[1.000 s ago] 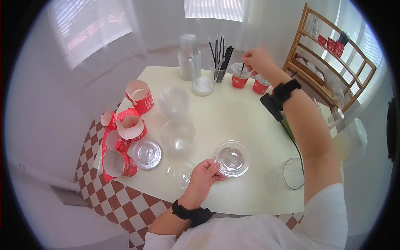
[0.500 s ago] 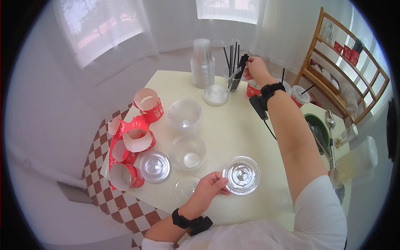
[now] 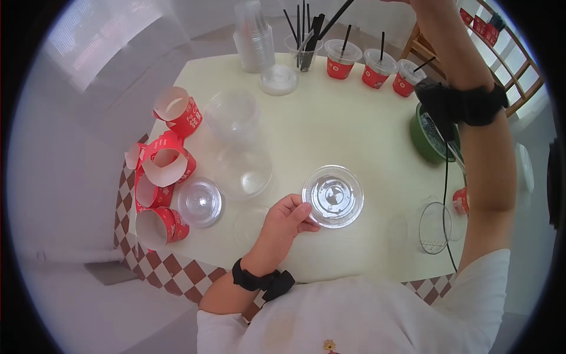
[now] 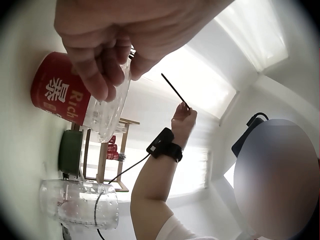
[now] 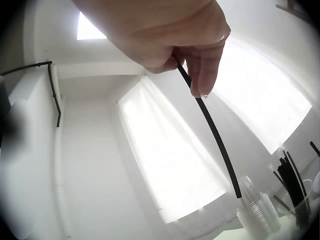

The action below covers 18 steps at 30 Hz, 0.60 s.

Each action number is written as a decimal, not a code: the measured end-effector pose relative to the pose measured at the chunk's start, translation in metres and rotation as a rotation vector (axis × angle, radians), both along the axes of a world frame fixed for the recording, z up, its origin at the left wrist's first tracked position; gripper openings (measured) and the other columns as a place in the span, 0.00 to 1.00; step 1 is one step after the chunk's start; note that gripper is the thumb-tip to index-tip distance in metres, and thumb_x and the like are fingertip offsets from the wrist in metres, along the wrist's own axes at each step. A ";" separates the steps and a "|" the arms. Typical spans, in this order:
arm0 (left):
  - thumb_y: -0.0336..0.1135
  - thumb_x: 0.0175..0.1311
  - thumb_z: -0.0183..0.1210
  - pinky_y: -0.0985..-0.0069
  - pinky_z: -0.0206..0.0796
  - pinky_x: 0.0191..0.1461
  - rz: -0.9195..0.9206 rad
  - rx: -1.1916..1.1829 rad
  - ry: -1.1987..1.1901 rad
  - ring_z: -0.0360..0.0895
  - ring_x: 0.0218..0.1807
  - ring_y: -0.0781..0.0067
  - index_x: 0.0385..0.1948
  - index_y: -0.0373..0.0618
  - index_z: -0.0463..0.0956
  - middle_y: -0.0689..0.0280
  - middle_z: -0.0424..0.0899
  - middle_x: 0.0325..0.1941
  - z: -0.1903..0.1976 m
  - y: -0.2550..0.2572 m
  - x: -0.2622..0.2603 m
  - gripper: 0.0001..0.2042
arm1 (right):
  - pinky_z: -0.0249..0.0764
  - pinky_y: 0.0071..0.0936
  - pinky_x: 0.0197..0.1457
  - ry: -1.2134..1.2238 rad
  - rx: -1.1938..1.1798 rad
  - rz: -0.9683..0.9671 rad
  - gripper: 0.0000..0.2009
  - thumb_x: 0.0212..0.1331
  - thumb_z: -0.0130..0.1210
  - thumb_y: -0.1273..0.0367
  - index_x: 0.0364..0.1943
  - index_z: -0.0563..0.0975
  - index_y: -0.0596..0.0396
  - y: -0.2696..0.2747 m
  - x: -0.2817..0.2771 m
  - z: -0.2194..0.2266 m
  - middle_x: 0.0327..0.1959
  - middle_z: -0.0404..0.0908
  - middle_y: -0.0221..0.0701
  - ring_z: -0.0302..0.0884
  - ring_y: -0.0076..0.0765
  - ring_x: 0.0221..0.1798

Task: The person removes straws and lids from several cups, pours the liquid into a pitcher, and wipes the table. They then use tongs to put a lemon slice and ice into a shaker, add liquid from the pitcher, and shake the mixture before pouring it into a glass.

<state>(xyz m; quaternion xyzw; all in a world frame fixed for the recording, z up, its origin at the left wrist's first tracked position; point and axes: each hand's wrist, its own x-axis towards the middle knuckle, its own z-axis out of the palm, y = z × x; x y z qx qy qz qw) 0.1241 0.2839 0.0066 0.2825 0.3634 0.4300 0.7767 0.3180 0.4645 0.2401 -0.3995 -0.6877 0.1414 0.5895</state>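
Observation:
My left hand [image 3: 283, 221] pinches the rim of a lidded clear plastic cup near the table's front. From above only its round clear lid [image 3: 334, 197] shows; the left wrist view shows the cup's red printed sleeve [image 4: 57, 92]. My right hand [image 5: 185, 40] is raised high at the far side and grips a black straw [image 5: 215, 132] near its upper end. Most of that hand is cut off at the top of the head view. Below the straw's lower end stands a holder cup [image 3: 293, 46] with several black straws [image 3: 314, 41].
Three red-sleeved cups with straws [image 3: 375, 69] line the back right. Stacked clear cups [image 3: 254, 41] and lids [image 3: 279, 79] stand at the back. Red paper sleeves [image 3: 168, 168] and clear bowls [image 3: 242, 171] lie left. On the right are a green bowl [image 3: 427, 138] and a clear pitcher [image 3: 435, 230].
My right hand has moved from a strawed cup to the straw holder and drawn a black straw up out of it. My left hand keeps its grip on the cup. The head view has shifted.

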 end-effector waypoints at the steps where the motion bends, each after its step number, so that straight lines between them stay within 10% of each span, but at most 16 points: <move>1: 0.35 0.65 0.50 0.79 0.71 0.41 0.002 0.001 -0.004 0.75 0.33 0.79 0.32 0.42 0.68 0.67 0.76 0.31 0.002 0.002 0.001 0.06 | 0.74 0.24 0.29 -0.061 -0.110 0.101 0.08 0.59 0.44 0.69 0.35 0.70 0.61 -0.029 0.000 0.000 0.26 0.77 0.34 0.76 0.29 0.24; 7: 0.36 0.65 0.49 0.80 0.71 0.40 0.024 0.030 -0.011 0.75 0.33 0.79 0.32 0.42 0.68 0.67 0.76 0.30 -0.004 0.002 0.001 0.07 | 0.74 0.13 0.35 -0.335 -0.651 0.401 0.03 0.56 0.47 0.78 0.34 0.68 0.58 -0.119 0.004 -0.054 0.28 0.76 0.28 0.77 0.19 0.30; 15: 0.35 0.65 0.49 0.79 0.73 0.39 0.053 0.050 -0.006 0.76 0.32 0.78 0.32 0.43 0.67 0.67 0.75 0.29 -0.004 0.000 0.005 0.07 | 0.69 0.31 0.30 -0.666 -0.416 0.385 0.05 0.53 0.52 0.72 0.30 0.70 0.58 -0.135 0.001 -0.087 0.21 0.74 0.38 0.74 0.41 0.27; 18: 0.35 0.66 0.48 0.79 0.73 0.40 0.053 0.042 0.021 0.76 0.33 0.77 0.31 0.43 0.66 0.68 0.75 0.29 0.001 -0.001 0.009 0.06 | 0.72 0.26 0.33 -0.872 -0.464 0.358 0.06 0.54 0.55 0.74 0.33 0.70 0.59 -0.135 0.002 -0.095 0.25 0.77 0.37 0.77 0.35 0.28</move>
